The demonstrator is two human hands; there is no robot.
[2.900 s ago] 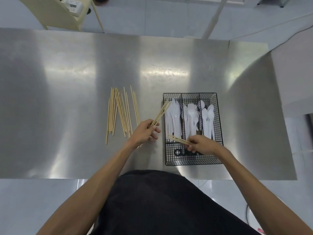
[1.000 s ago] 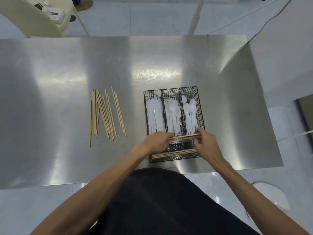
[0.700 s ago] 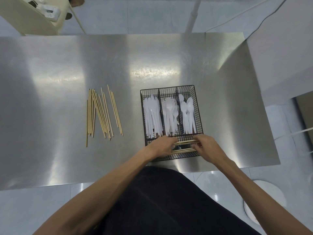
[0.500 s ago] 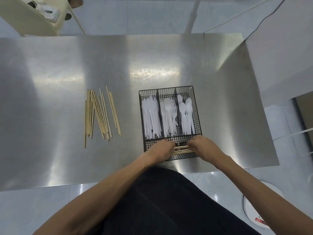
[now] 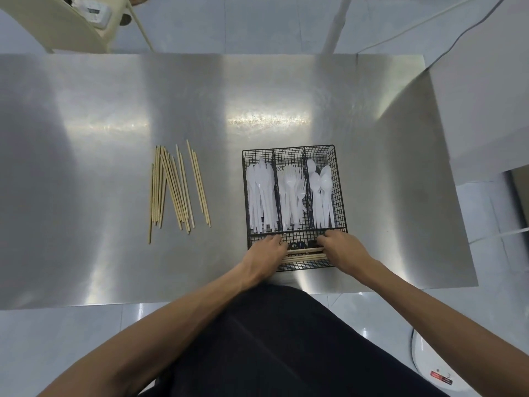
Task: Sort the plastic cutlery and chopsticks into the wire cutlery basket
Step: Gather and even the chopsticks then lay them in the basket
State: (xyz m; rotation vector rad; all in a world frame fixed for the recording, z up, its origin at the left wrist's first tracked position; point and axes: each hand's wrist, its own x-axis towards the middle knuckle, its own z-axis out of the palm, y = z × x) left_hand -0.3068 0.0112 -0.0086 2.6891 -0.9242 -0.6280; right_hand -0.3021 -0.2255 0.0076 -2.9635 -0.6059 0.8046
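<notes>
From the head camera, your wire cutlery basket point(image 5: 341, 196) sits on the steel tabletop point(image 5: 86, 167) close to its near edge, right of the middle. Both your hands are down in the basket's near crosswise compartment. Your left hand point(image 5: 267, 253) has its fingers curled over the left end of the chopstick bundle point(image 5: 303, 255), and your right hand point(image 5: 340, 249) curls its fingers over the right end. The bundle lies flat across that compartment, parallel to the tabletop's near edge. How tightly you grasp it cannot be told, as your knuckles hide the fingertips.

Beyond your hands, three long compartments hold white plastic pieces: what look like knives point(image 5: 260, 193) on the left, forks point(image 5: 292, 193) in the middle, spoons point(image 5: 322, 193) on the right.

The loose chopsticks point(image 5: 177, 190) lie on the tabletop well to the left of the basket, fanned slightly, pointing from the near edge toward the far edge.
</notes>
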